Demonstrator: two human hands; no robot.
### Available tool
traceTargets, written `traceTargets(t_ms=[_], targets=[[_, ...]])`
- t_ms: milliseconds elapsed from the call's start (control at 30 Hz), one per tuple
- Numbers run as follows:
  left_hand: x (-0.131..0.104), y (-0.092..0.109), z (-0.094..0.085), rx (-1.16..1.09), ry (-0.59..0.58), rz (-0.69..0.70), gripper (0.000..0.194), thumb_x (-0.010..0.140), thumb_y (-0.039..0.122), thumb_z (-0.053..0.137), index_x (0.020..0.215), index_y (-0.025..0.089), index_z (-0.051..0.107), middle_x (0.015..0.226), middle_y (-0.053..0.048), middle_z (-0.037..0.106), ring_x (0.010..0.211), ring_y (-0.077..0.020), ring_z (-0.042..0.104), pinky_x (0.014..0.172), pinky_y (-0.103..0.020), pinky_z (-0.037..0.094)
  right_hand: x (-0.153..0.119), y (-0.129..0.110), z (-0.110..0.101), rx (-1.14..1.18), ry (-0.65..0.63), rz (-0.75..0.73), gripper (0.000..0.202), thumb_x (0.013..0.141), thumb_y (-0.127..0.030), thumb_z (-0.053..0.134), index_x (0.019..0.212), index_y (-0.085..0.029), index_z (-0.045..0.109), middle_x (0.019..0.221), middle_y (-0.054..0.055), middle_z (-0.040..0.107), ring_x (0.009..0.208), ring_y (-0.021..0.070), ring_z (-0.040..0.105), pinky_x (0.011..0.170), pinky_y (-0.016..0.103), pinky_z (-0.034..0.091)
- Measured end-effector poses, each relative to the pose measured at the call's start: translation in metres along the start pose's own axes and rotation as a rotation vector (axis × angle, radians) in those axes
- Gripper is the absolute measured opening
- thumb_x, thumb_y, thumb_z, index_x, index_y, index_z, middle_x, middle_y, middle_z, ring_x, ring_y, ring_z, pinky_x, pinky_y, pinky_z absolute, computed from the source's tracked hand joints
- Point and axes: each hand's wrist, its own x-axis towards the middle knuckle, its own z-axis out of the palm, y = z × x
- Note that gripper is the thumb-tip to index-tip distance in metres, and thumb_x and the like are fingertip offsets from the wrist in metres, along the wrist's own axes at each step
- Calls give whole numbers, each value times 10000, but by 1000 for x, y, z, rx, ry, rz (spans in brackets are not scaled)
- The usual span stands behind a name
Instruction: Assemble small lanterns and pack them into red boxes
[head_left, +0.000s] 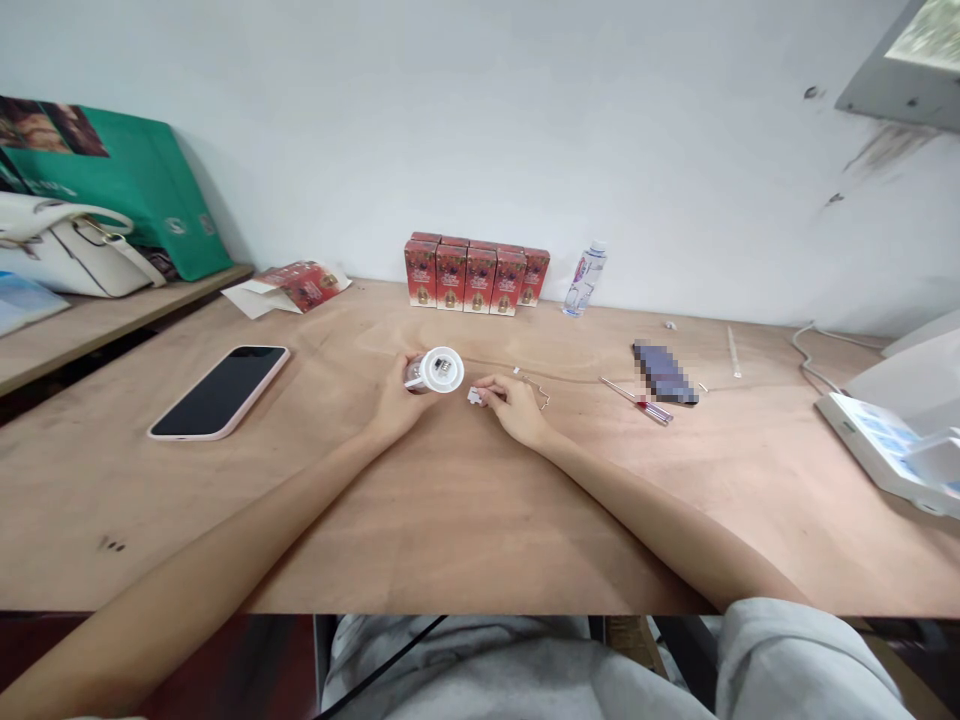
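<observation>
My left hand (401, 402) is closed around the body of a small lamp with a white round base (451, 368). The base is tilted towards me, and an uncovered compartment with dark and metallic parts shows in its middle. Most of the lamp's body is hidden by my fingers. Just to the right, my right hand (510, 405) pinches a small white plastic cover (475, 396) between thumb and fingertips, apart from the lamp. A thin, bent golden wire or chain (543, 392) lies on the table beside my right hand.
Several red boxes (465, 280) stand against the wall, near a clear bottle (585, 280). A phone (221, 393) lies on the left. A screwdriver (637, 401) lies by a dark, blurred-out object (664, 374) on the right. A white device (885, 445) sits at the right edge.
</observation>
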Motion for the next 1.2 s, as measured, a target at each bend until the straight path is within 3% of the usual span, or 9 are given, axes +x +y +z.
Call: traceTargets(t_ms=[167,333,433,600,733,867,1067,1200], targets=[[0,-1,0,5,4,3,448,555,289,729,917,187,487,965,-43,614,892,-184,588,796,-311,469,-5,-11,-1,-56,45,-51,78,790,-218,553,789,-197,628,793,4,700,762,133,651,746,274,494],[1,-4,1,-16,7,-4,473,540,308,739,919,190,482,959,-40,615,870,-180,592,782,-313,476,-10,-19,-2,-146,-29,-184,43,767,-197,569,784,-207,607,799,-1,689,813,141,632,798,298,475],[0,-3,1,-22,5,-10,474,546,317,738,926,192,483,972,-43,613,887,-186,592,789,-320,478,-10,-18,-3,-114,-31,-219,171,750,-111,516,881,-200,580,814,3,698,840,146,636,842,323,459],[-1,1,1,7,16,-8,466,549,305,735,927,187,488,970,-37,606,899,-192,590,791,-321,480,-9,-16,-4,-188,-82,-191,491,559,61,358,921,-195,569,907,7,694,924,163,606,752,291,457],[-1,2,1,16,15,-4,457,552,316,732,916,188,487,949,-30,604,891,-192,589,791,-323,480,-7,-15,-4,-277,-165,-185,547,526,93,353,917,-203,595,957,-9,694,933,173,569,820,316,438],[0,2,0,14,17,-1,449,535,307,735,888,193,482,919,-28,614,857,-192,595,782,-336,484,-6,-12,-1,-318,-194,-199,423,619,79,445,882,-202,622,871,-12,705,867,173,543,834,322,427],[0,2,1,-16,20,-2,442,522,271,726,880,194,478,928,-27,622,873,-196,599,807,-347,482,-6,-12,1,-365,-192,-255,56,743,-146,654,759,-200,648,738,3,661,747,152,518,767,307,409],[0,4,1,-30,17,-12,451,518,278,731,886,198,482,934,-21,622,871,-197,598,806,-347,482,-7,-9,1,-432,-190,-366,47,758,-223,677,779,-196,646,745,11,639,749,153,519,768,313,400]])
